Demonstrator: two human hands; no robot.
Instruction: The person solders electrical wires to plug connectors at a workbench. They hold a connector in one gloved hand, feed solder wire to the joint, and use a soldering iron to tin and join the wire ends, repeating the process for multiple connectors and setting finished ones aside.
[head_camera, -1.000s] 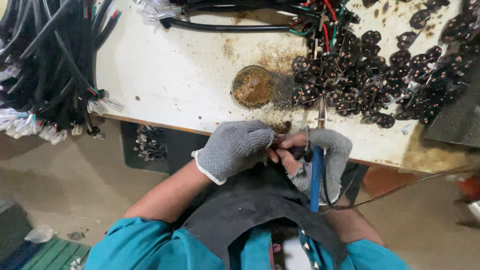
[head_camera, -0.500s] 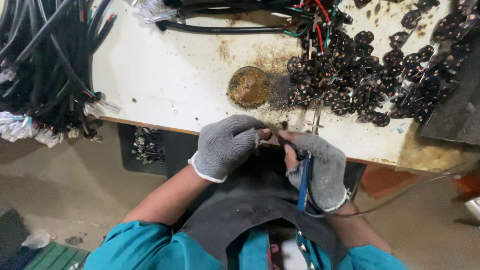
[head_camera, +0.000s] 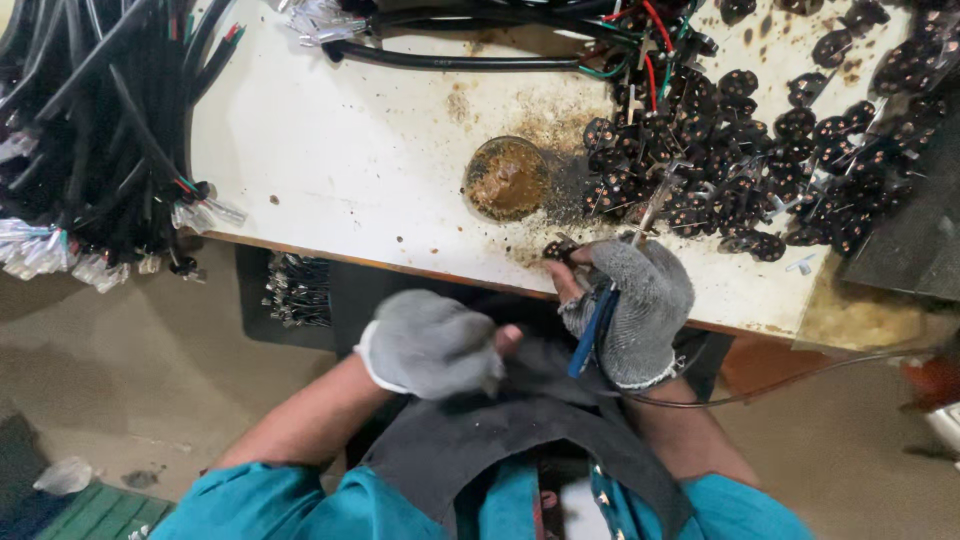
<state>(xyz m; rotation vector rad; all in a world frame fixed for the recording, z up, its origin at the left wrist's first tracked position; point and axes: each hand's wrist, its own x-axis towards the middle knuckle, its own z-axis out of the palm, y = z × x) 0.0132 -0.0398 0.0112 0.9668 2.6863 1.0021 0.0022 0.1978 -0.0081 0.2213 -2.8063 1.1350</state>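
right hand (head_camera: 632, 305) in a grey knit glove, at the near edge of the white worktable (head_camera: 350, 150), closed around a blue-handled soldering tool (head_camera: 592, 330) whose metal tip (head_camera: 652, 195) points far, up toward the heap of dark round plug inserts (head_camera: 760, 150). thumb and forefinger of that hand pinching one small dark insert (head_camera: 558, 250) right at the table edge. left hand (head_camera: 432, 343), gloved too, pulled back near the lap, well apart from the table, curled loosely; bare fingertip showing at its right side; blurred, so cannot tell whether anything sits inside it. round tin of brown paste (head_camera: 505, 178) just left of the insert heap, on stained tabletop. bundle of black cables (head_camera: 90, 130) hanging off the left side, ends stripped with clear sleeves. more black cable with red and green cores (head_camera: 640, 40) along the far edge. dark apron (head_camera: 520, 440) over the lap, teal sleeves (head_camera: 270, 505) below. thin wire (head_camera: 800, 375) trailing right from under the right wrist.
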